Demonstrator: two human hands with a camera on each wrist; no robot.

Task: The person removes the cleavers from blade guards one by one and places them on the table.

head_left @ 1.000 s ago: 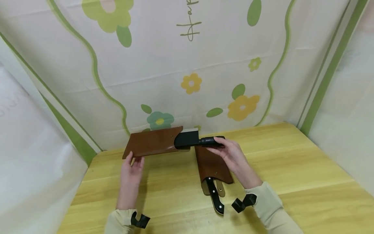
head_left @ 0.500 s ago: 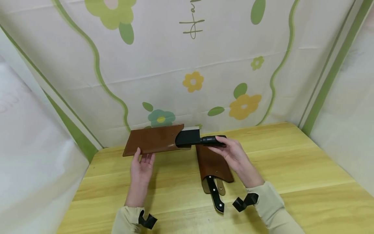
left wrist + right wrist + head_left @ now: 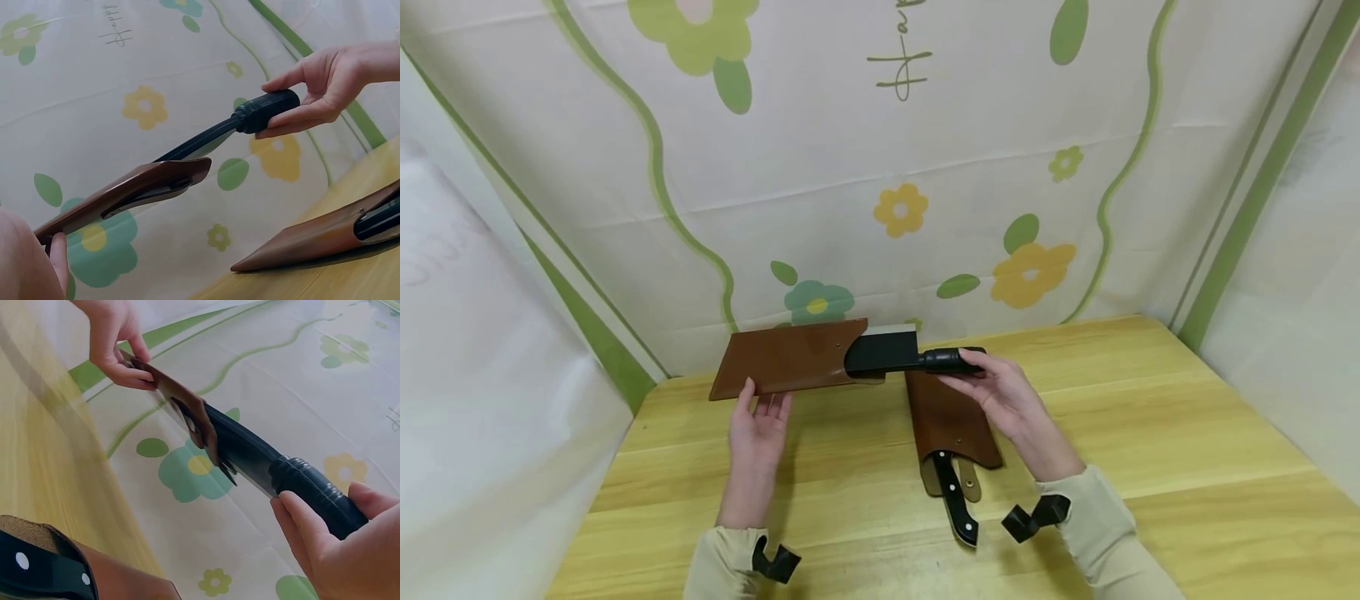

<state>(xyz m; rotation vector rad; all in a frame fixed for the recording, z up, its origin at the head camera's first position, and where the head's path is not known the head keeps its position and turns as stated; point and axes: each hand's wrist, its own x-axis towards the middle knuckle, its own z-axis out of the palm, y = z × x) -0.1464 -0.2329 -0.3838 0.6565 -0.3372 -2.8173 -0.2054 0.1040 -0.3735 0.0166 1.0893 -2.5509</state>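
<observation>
My right hand [image 3: 1009, 398] holds the black handle [image 3: 951, 360] of a cleaver [image 3: 883, 352] between thumb and fingers. Most of the cleaver's blade is hidden inside a brown leather sheath [image 3: 786, 360]; a dark strip with a pale edge shows at the mouth. My left hand [image 3: 760, 433] pinches the sheath's lower edge near its far left end, thumb in front and fingers behind. Both are held up above the table, roughly level. In the right wrist view, the right fingertips [image 3: 294, 503] lie along the handle. The left wrist view shows the sheath [image 3: 125, 190] nearly edge-on.
A second brown sheath [image 3: 951, 421] lies on the wooden table [image 3: 1120, 417] below the right hand. A black riveted knife handle [image 3: 955, 500] sticks out of it, beside a strap [image 3: 970, 482] with a snap. A flower-printed cloth [image 3: 820, 167] hangs behind.
My left hand has shifted right along the sheath's lower edge. Slightly more of the cleaver's blade shows at the sheath's mouth. The right hand keeps its hold on the handle.
</observation>
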